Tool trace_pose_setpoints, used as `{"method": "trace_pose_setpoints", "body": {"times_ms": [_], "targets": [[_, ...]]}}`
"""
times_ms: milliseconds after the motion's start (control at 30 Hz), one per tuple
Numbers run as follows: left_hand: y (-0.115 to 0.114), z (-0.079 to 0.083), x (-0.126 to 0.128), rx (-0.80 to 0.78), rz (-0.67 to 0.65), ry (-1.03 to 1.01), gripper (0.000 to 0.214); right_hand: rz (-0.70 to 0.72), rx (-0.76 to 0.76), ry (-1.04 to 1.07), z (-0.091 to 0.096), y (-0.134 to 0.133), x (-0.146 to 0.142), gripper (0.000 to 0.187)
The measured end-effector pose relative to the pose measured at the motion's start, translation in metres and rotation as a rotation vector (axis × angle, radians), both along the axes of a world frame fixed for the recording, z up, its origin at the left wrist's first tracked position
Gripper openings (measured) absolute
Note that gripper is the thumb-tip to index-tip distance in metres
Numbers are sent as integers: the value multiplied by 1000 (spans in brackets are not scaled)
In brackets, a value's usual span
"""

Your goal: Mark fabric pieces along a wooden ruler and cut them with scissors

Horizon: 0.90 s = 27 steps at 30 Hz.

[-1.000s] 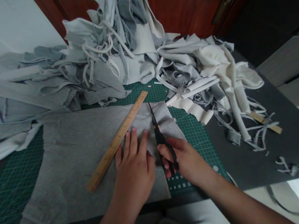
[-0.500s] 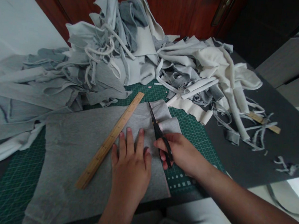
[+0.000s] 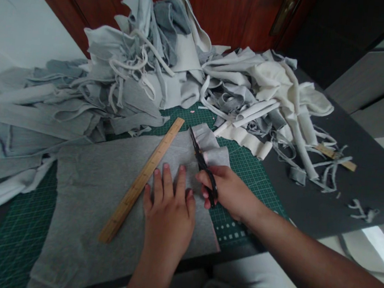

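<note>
Grey fabric (image 3: 103, 189) lies spread over a green cutting mat (image 3: 260, 184). My left hand (image 3: 168, 215) rests flat on it with fingers spread, just right of a wooden ruler (image 3: 141, 180) lying aslant on the cloth. In my right hand (image 3: 228, 190) is a pair of black scissors (image 3: 200, 159), the thumb and fingers at the handles. Their blades point away from me along the right part of the fabric, where its edge is folded and rumpled. The blades look nearly closed; part of the handles is hidden by my fingers.
Heaped grey and white fabric scraps (image 3: 167, 58) fill the back and left of the dark table (image 3: 312, 208). On the right lie a cream fabric strip (image 3: 247, 143), thin cut strips and a second wooden piece (image 3: 336, 156). A brown door (image 3: 241, 15) stands behind.
My right hand and the scissors have shifted slightly left and forward, and the rumpled fabric flap beside the blades has moved a little. My left hand and the ruler stay in place.
</note>
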<state>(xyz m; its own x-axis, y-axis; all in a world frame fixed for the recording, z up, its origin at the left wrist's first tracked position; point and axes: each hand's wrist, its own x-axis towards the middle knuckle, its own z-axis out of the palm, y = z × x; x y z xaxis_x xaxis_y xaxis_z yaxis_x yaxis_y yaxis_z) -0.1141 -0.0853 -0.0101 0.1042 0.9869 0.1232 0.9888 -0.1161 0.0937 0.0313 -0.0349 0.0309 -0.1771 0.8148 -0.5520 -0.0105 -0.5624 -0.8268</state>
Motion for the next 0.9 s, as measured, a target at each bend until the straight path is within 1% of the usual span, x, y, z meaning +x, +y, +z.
{"method": "trace_pose_setpoints", "body": {"times_ms": [233, 567, 700, 800, 900], "targets": [[1, 3, 2, -34, 1, 24, 58, -29, 43, 14, 2, 10, 0, 26], [2, 3, 2, -31, 11, 6, 58, -45, 60, 6, 1, 17, -6, 26], [2, 3, 1, -35, 4, 7, 58, -33, 37, 3, 1, 3, 4, 23], [2, 3, 1, -38, 4, 1, 58, -23, 37, -15, 0, -14, 20, 26], [2, 3, 2, -39, 13, -4, 58, -26, 33, -92, -1, -28, 38, 30]]}}
